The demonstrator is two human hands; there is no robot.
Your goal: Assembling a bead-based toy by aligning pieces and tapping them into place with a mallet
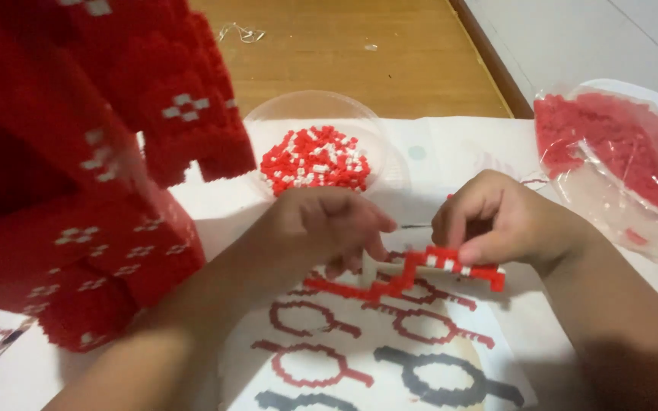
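right fingers: pinching the right end of the red-and-white block strip [435, 270], right hand [500, 221] curling over it
left fingers: left hand [329, 224] is closing on the strip's left part, can't tell how firmly
strip: hovering just above the printed pattern sheet [390, 358]
behind strip: clear bowl of red and white bricks [315, 156] sitting near
left of strip: big red block model [78, 175] is crowding in
right of strip: bag of red bricks [618, 156], well apart

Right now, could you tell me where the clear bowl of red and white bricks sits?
In the head view, the clear bowl sits at centre top, just beyond the left hand, right of the big red brick model.
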